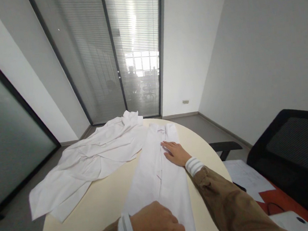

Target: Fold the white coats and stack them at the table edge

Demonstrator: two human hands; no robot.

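Observation:
A white garment (146, 174), long like a coat, lies folded into a narrow strip, its collar end toward the far edge of the round table (107, 196). My right hand (176, 153) rests flat on its upper part, fingers spread and pressing on the cloth. Close to me, my left hand (156, 224) is closed over the lower part of the same garment, knuckles up. Its fingertips are partly hidden, with cloth beneath them. To the left, a second white garment (93, 159) is spread out loosely and wrinkled, overhanging the table's left edge.
A black mesh chair (295, 145) stands at the right, its armrest (225, 146) near the table. Papers (247, 179) and a white device (289, 222) lie on a red surface (281, 194) there. Beyond the table are a glass partition with blinds (135, 33) and white walls.

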